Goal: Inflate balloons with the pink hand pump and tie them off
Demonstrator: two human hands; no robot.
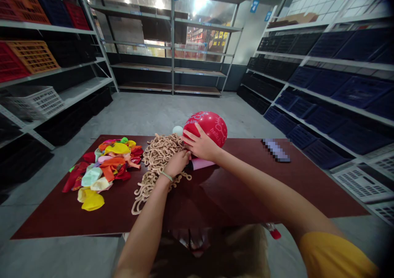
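An inflated red balloon [212, 124] with hello kitty print stands over the table's far edge. My right hand [205, 144] lies against its near side, fingers spread over the rubber. Just below, the fingers of my left hand [177, 164] are pinched together by the underside of the balloon, where its neck seems to be; the neck itself is hidden. Under my hands is a pink cylinder with a black end [203, 163], perhaps a pump. A heap of beige, cord-like loops [161, 153] lies beside and beneath my left wrist.
A pile of uninflated balloons [107, 163] in mixed colours covers the left of the dark red table [246, 196]. A blurred flat item [276, 150] lies at the right. Behind the heap shows a pale round thing [177, 129]. Shelves with crates [33, 56] flank both sides.
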